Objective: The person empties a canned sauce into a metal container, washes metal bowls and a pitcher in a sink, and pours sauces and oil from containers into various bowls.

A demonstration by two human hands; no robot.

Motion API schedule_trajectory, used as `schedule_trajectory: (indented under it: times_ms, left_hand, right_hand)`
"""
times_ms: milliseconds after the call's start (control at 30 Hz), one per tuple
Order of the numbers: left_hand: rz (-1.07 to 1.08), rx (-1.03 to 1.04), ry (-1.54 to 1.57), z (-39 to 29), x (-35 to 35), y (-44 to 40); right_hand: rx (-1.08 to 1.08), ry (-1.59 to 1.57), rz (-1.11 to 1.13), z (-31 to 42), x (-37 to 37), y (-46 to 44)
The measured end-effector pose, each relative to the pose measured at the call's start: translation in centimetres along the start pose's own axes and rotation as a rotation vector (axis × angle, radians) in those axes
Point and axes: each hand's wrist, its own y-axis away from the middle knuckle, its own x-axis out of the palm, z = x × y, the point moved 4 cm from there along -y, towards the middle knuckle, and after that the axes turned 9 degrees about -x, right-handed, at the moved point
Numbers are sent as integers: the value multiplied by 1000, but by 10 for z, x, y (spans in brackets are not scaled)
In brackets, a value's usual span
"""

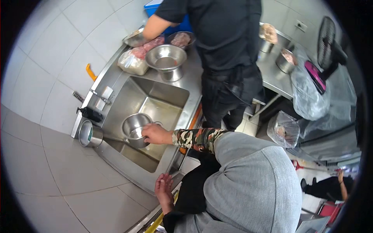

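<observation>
My right hand (154,134), at the end of a camouflage sleeve, is closed on the rim of a metal pot (133,125). Fingers reach over the edge into it. The pot has small side handles and is tilted, with its opening partly facing up; its contents are hard to make out. It is in the steel sink (155,86), over the divider between the two basins. Low in the view, my left hand (164,189) is near the sink's front edge, palm up, fingers loosely bent and apart, holding nothing.
A steel bowl (166,58) and bagged meat (134,62) stand past the sink. A co-worker in black (229,39) reaches over there. By the wall are a black bottle (91,114) and a small metal pot (90,134). A fan (326,42) and plastic-lined bin (283,130) are right.
</observation>
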Motion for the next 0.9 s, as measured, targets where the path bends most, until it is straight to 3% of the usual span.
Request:
schedule_trajectory:
  times_ms: [33, 200, 267, 333, 400, 433, 467, 500, 567, 633, 700, 733, 767, 800, 833, 867, 900]
  left_hand:
    - [32, -4, -19, 4, 3, 5]
    - [159, -52, -159, 33, 9, 29]
    - [204, -135, -159, 51, 4, 39]
    - [214, -194, -153, 63, -7, 48]
    - [150, -351, -117, 84, -24, 58]
    - [128, -369, -143, 94, -35, 59]
    - [134, -379, -141, 104, -46, 58]
    - [120, -404, -159, 115, -58, 54]
    - [88, -426, -166, 126, -69, 54]
    - [93, -417, -168, 130, -60, 51]
    - [94, -406, -165, 133, -40, 49]
    - [107, -434, -177, 136, -26, 46]
    - [118, -456, -189, 141, -9, 41]
    - [111, -446, -186, 144, 6, 33]
    - [72, -481, -280, 152, 21, 29]
    - [32, -518, -368, 162, 35, 24]
    - [160, -464, -756, 191, 25, 6]
  right_hand:
    - [-101, 42, -12, 19, -14, 6]
    - [-181, 124, 11, 99, -82, 54]
    - [-90, -35, 267, 125, -112, 80]
    - [16, -122, 333, 143, -160, 119]
    - [162, -35, 518, 170, -231, 155]
    - [360, 23, 681, 185, -269, 173]
    - [342, 120, 683, 186, -299, 198]
    - [488, 154, 691, 180, -327, 226]
    - [787, 383, 631, 170, -388, 271]
    - [950, 712, 471, 137, -446, 323]
    - [989, 942, 228, 100, -504, 366]
    - [804, 1112, 116, 98, -529, 361]
    - [971, 1081, 9, 85, -564, 365]
    - [963, 1083, -84, 56, -600, 371]
    - [970, 1135, -110, 36, -640, 372]
    - [767, 1165, -307, 34, -668, 357]
    - [786, 1230, -332, 8, -705, 356]
